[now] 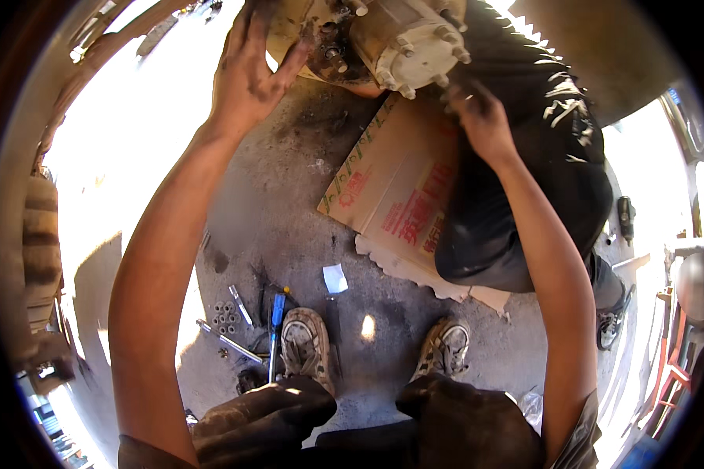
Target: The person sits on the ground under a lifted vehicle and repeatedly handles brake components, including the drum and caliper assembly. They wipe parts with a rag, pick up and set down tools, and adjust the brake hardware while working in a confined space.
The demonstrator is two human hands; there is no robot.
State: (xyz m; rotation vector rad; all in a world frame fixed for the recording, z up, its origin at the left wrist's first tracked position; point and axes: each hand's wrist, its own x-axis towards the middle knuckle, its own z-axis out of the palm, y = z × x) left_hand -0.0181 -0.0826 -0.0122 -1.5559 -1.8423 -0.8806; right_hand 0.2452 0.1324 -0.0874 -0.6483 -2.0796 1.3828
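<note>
A dirty, pale metal wheel hub (418,59) with several bolts around its end face juts toward me at the top of the head view. Behind it is a rusty, greasy flange (328,47) with studs. Against the flange's left side lies my left hand (246,82), blackened with grease, its thumb apart from the fingers. Just right of the hub's end face, close to its lower bolts, my right hand (481,117) is closed, with its fingers curled and slightly blurred. Whatever it may hold is too small to make out.
A person in dark clothes (524,187) crouches at the right, close to my right arm. Flattened cardboard (399,203) covers the floor under the hub. Near my left shoe lie a blue-handled screwdriver (278,313), a metal bar (231,341) and several nuts (225,316).
</note>
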